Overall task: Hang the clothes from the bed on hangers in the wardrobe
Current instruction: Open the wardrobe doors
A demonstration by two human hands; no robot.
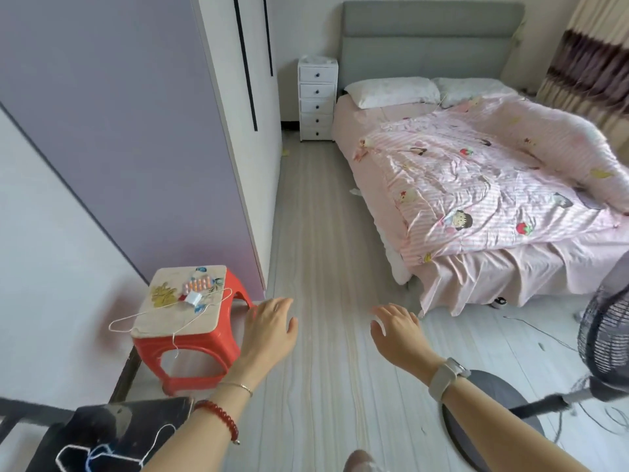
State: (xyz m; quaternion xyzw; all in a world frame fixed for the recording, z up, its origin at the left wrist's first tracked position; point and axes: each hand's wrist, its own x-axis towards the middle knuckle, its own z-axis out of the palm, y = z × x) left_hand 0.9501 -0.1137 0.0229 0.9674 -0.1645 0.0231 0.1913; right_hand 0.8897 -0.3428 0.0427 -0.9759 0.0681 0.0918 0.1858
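both hands point(272, 321) relaxed, spread, holding nothing

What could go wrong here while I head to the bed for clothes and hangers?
The wire hanger overhangs the red stool near your left hand; a brush could pull it and the pill strip down. The fan and loose cord beside your right hand could trip you.

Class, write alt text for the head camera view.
Both hands, left hand and right hand, reach forward open and empty toward a pink-covered bed. A wire hanger lies on a red stool beside the wardrobe.
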